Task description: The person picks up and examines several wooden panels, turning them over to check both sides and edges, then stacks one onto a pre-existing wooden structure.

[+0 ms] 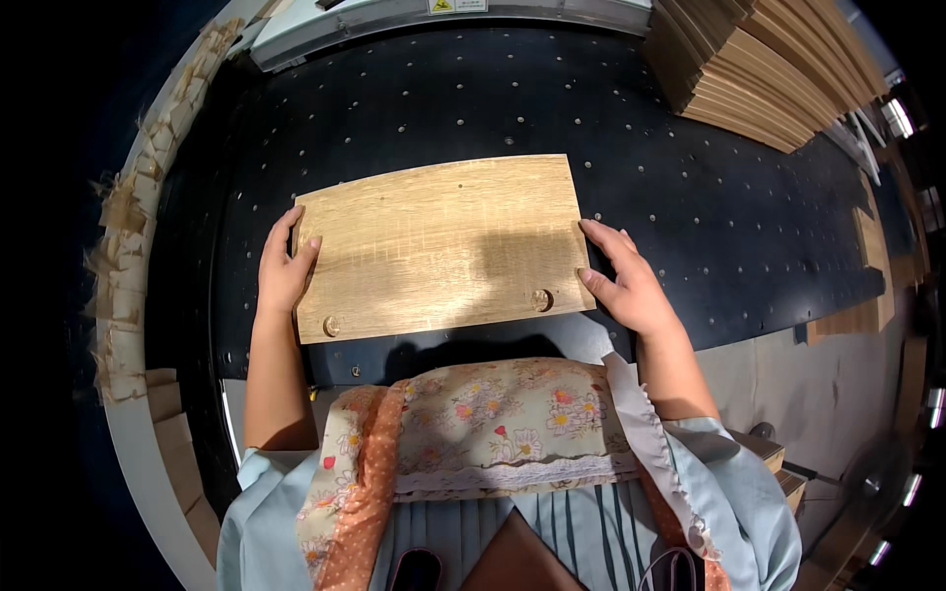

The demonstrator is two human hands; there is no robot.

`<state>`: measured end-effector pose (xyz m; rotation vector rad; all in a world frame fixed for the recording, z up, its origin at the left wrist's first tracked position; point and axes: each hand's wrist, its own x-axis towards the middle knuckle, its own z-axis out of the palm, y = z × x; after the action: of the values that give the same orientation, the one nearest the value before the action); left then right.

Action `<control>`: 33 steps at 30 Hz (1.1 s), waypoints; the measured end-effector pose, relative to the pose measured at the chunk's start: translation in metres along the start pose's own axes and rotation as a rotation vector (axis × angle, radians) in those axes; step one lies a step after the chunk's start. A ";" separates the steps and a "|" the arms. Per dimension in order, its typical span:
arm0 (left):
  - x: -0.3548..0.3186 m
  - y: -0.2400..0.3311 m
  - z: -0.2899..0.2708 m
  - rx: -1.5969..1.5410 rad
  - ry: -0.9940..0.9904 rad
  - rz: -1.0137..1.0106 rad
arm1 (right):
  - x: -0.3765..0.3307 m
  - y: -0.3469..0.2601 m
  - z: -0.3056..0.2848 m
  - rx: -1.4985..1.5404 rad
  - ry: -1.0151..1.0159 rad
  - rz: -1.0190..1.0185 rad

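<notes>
Plainly, a dark bench bears stacked boards at its far right corner; near its front edge, the left hand and right hand, fingers gripping opposite ends, hold 1 wooden board with 2 round holes.

Across the middle, a dark table dotted with small round studs. Along its far edge, a pale metal beam bearing a yellow and white label. At upper right, a tall stack of brown boards. Down the left, a pale rail hung with ragged tan tape. At right, grey floor below the table, bright lights near the rim.
</notes>
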<state>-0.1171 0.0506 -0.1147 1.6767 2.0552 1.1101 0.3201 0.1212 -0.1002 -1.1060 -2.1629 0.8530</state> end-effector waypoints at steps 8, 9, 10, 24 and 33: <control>0.004 -0.004 -0.005 0.103 -0.015 0.095 | -0.001 -0.006 -0.009 -0.065 -0.144 -0.043; 0.002 -0.003 -0.007 0.147 -0.030 0.089 | -0.001 -0.008 -0.009 -0.082 -0.152 -0.053; -0.002 -0.002 -0.010 0.172 -0.042 0.097 | -0.001 -0.010 -0.008 -0.099 -0.157 -0.063; -0.012 -0.011 -0.017 0.194 -0.020 0.112 | 0.054 -0.029 -0.111 -0.275 0.217 -0.248; 0.000 0.002 -0.006 0.114 0.025 0.087 | 0.213 -0.046 -0.288 -0.750 1.122 -0.220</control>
<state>-0.1195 0.0479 -0.1093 1.8307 2.1164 1.0630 0.3960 0.3616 0.1590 -1.1957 -1.5139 -0.6580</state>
